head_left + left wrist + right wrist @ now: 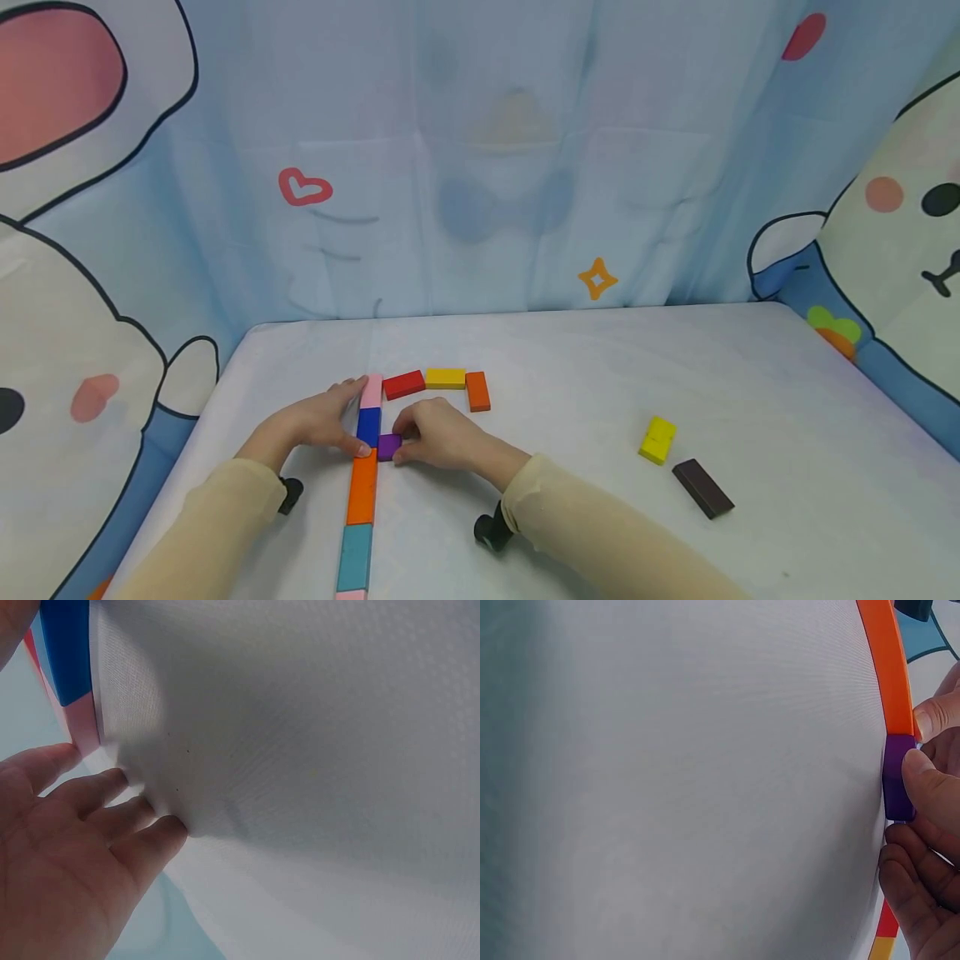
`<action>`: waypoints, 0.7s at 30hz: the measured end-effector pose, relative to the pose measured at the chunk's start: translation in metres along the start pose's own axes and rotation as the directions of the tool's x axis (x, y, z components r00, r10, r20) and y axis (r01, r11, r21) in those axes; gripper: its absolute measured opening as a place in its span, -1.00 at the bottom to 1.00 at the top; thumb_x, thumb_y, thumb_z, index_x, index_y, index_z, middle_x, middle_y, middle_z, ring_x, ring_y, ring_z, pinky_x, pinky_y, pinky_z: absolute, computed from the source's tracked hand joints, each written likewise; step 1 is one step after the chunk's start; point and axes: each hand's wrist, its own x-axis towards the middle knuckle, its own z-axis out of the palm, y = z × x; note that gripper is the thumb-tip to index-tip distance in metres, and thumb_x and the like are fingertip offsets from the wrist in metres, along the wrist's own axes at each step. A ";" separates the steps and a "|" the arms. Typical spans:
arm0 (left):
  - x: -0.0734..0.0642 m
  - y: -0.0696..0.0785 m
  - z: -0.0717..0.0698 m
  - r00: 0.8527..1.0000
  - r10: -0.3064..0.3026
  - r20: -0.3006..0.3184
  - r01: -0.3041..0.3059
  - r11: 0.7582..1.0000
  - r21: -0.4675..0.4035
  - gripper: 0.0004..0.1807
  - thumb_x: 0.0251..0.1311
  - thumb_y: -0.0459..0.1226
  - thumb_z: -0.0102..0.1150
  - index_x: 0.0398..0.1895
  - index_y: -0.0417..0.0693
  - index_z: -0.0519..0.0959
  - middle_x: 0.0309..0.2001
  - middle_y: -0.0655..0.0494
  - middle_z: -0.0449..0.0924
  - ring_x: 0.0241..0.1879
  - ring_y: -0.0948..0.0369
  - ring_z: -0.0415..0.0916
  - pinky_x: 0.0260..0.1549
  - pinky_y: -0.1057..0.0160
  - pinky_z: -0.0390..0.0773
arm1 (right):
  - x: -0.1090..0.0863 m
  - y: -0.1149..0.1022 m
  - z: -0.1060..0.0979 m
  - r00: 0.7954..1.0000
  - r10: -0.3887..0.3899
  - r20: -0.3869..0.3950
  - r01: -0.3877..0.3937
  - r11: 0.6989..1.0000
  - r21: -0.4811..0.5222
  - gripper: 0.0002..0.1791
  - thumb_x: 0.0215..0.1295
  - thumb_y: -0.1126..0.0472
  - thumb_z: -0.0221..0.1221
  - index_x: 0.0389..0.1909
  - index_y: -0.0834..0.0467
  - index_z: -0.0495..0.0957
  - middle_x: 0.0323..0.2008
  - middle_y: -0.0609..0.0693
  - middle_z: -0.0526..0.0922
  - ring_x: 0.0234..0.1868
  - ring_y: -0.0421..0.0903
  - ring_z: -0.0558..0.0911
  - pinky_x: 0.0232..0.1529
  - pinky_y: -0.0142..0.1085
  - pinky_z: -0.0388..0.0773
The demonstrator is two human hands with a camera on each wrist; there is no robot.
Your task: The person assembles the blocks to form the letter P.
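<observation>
My right hand (444, 437) pinches a small purple block (387, 447) between thumb and fingers. That block lies against the right side of a straight column of blocks, beside where the blue block (368, 425) meets the long orange block (362, 487). Spread along the column's left side, my left hand (317, 422) has its thumb at the blue-orange joint and its index fingertip at the pink block (372, 390) at the far end. In the left wrist view its fingers (142, 847) reach out loosely, holding nothing.
Below the orange block the column continues with a teal block (355, 558) and another pink one (351, 595). From its far end a red block (404, 384), a yellow block (446, 378) and a short orange block (477, 392) run rightward. Yellow blocks (657, 440) and a dark brown block (702, 488) lie at right.
</observation>
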 end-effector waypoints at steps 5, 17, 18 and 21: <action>0.000 -0.001 0.000 1.000 0.003 0.000 -0.003 1.000 -0.002 0.22 0.03 -0.08 0.55 0.66 -0.08 -0.03 0.62 -0.31 -0.08 0.61 -0.30 -0.17 0.45 -0.47 0.04 | 0.000 0.000 -0.001 1.000 -0.001 0.005 0.001 1.000 0.000 -0.63 0.21 0.09 0.46 0.02 0.10 0.72 -0.20 -0.10 0.76 -0.17 -0.26 0.62 0.00 -0.44 0.65; -0.001 0.001 -0.001 1.000 0.001 0.010 -0.001 1.000 -0.002 0.21 0.05 -0.07 0.54 0.66 -0.06 -0.03 0.63 -0.28 -0.08 0.61 -0.29 -0.17 0.45 -0.46 0.05 | -0.008 0.009 -0.004 1.000 0.015 0.007 -0.015 0.999 0.029 -0.57 0.23 0.08 0.45 0.09 0.10 0.70 -0.10 -0.08 0.76 -0.09 -0.22 0.64 0.07 -0.36 0.67; -0.001 0.001 -0.001 1.000 -0.001 0.012 0.001 1.000 0.000 0.21 0.05 -0.06 0.54 0.66 -0.06 -0.04 0.63 -0.28 -0.08 0.61 -0.28 -0.18 0.46 -0.45 0.04 | -0.010 0.010 -0.005 1.000 0.019 0.008 -0.020 0.999 0.032 -0.57 0.23 0.08 0.45 0.10 0.10 0.70 -0.10 -0.08 0.76 -0.08 -0.21 0.65 0.08 -0.35 0.67; 0.000 0.000 0.000 1.000 -0.005 0.012 0.005 1.000 0.003 0.20 0.06 -0.06 0.53 0.66 -0.06 -0.03 0.63 -0.27 -0.08 0.62 -0.27 -0.17 0.47 -0.44 0.04 | -0.018 0.017 -0.009 1.000 0.028 0.010 -0.029 0.999 0.042 -0.57 0.22 0.10 0.45 0.10 0.10 0.69 -0.08 -0.09 0.76 -0.04 -0.19 0.66 0.10 -0.30 0.68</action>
